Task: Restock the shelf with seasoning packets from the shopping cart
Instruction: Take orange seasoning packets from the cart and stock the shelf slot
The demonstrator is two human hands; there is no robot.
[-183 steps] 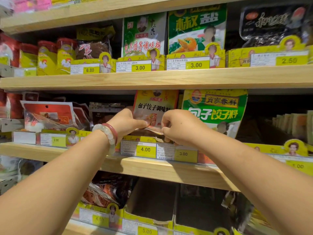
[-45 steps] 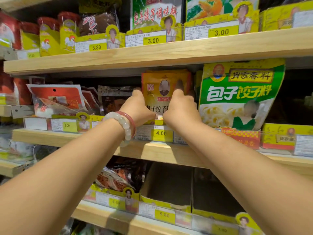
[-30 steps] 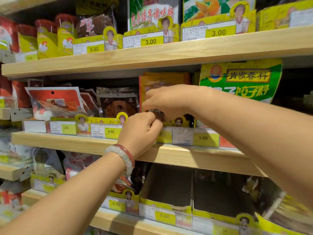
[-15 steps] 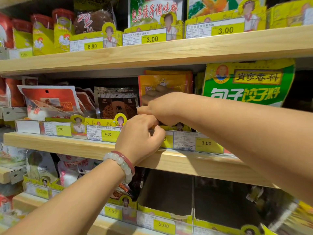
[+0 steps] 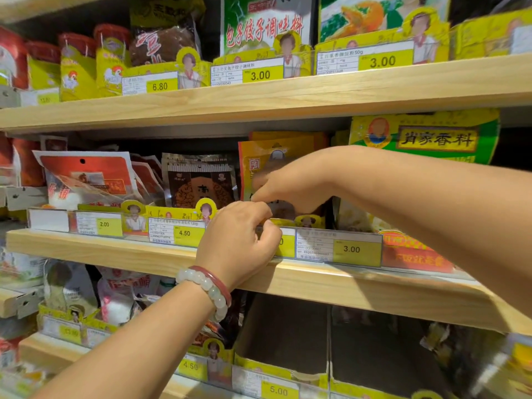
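The upper shelf's price tags read 6.80, 3.00 and 3.00; the green-and-white packet behind the middle tag carries 包子饺子调味料 in red. The middle shelf's tags read 2.00, 4.50 and 3.00, and the green-and-yellow packet above the last reads 肖家香料. The lower shelf's tags read 4.50 and 5.00.

Orange-yellow seasoning packets upright on the middle wooden shelf.
Several stacked front to back in one slot, between the dark brown packets and the big green bag; lower halves hidden by a hand and the price-tag strip.
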